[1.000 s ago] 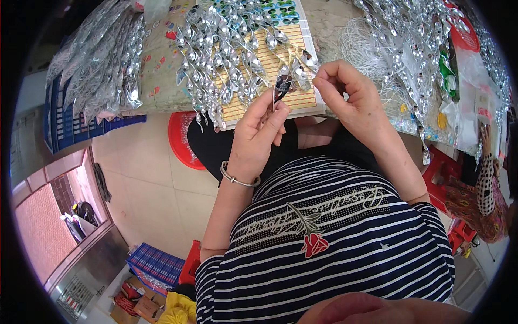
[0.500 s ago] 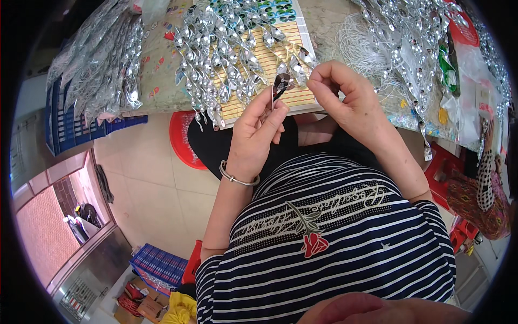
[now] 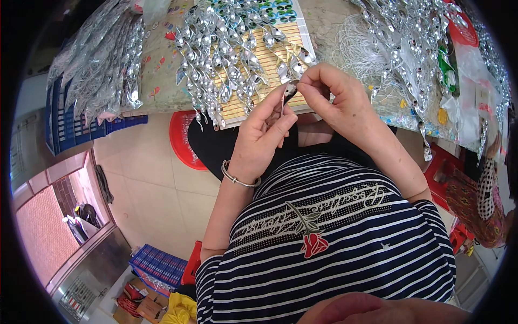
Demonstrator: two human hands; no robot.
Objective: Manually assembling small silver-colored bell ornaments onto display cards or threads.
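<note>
Between the thumb and fingers of my left hand [image 3: 260, 135] is a small shiny strip [image 3: 290, 93], dark and silver in its reflections, with its tip pointing up. My right hand [image 3: 339, 100] is closed in a pinch right beside that tip; whatever its fingertips hold is too small to make out. Just beyond both hands lies a board with a yellow, brown-lined sheet [image 3: 286, 46]. Many twisted silver spirals [image 3: 216, 62] cover its left part, and rows of green oval stickers [image 3: 278, 12] show at its far end.
Bagged silver spirals [image 3: 110, 65] hang over the table's left edge above a blue crate [image 3: 59, 127]. White thread [image 3: 359, 46] and more silver spirals [image 3: 396, 32] lie at right. A red basin [image 3: 183, 140] stands below the table. At far right is another person's checkered sleeve [image 3: 485, 189].
My left hand has moved slightly right and tilted the strip, bringing it up to the fingertips of my right hand. My right hand has shifted a little left. The sleeve at far right has moved.
</note>
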